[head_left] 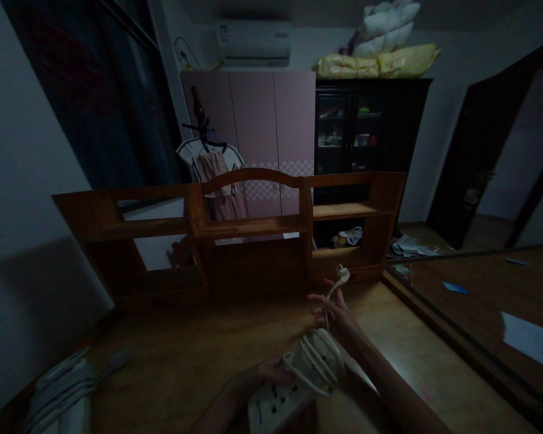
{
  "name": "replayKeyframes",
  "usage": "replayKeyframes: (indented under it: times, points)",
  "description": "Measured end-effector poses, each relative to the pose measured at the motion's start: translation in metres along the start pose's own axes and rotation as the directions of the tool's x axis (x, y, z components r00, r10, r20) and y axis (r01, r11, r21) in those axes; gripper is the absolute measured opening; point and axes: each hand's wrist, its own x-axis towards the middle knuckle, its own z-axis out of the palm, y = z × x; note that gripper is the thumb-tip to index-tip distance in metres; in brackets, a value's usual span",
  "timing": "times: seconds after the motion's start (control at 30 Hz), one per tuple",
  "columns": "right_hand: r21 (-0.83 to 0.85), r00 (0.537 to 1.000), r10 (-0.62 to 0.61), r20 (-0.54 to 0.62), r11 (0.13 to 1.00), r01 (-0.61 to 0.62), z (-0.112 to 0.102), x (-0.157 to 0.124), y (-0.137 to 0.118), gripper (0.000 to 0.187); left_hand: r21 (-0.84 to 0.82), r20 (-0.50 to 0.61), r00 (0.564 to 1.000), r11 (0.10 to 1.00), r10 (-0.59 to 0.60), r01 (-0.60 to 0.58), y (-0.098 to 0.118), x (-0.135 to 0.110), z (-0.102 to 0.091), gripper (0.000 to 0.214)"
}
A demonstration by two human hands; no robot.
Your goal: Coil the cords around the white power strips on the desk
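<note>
My left hand [271,371] is closed around the side of a white power strip [276,401], whose sockets face up. The strip's white cord [319,361] is wound in several loops about its far end. A free length of that cord runs up to my right hand [339,316] and passes between the fingers, which hold it with some fingertips apart. Just beyond those fingers, the plug [342,275] sticks up in the air. At the lower left, a second power strip [66,392] with its cord wrapped round it lies on the wooden tabletop [176,355].
A wooden shelf unit [253,226] stands along the desk's back edge. Behind it are a pink wardrobe [253,120], a dark cabinet [407,132] and clothes on a stand [212,163]. To the right, papers [531,337] lie on a lower brown surface past a raised edge [452,337].
</note>
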Motion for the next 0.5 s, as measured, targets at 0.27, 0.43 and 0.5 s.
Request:
replayKeyframes:
  times: [0.27, 0.43, 0.5]
  points:
    - [-0.339, 0.967, -0.246, -0.064, 0.917, 0.211, -0.011, 0.003, -0.009, 0.056, -0.187, -0.029, 0.999, 0.981, 0.041, -0.046, 0.012, -0.003, 0.016, 0.044]
    - [-0.323, 0.977, -0.213, -0.028, 0.927, 0.192, -0.006, 0.001, -0.004, 0.060, -0.333, -0.412, 0.909, 0.918, 0.062, -0.214, 0.028, 0.002, 0.010, 0.043]
    - [-0.352, 0.980, -0.196, 0.012, 0.917, 0.188, -0.001, -0.001, 0.003, 0.058, -0.353, -0.460, 0.881, 0.888, 0.111, -0.296, 0.035, 0.002, 0.009, 0.039]
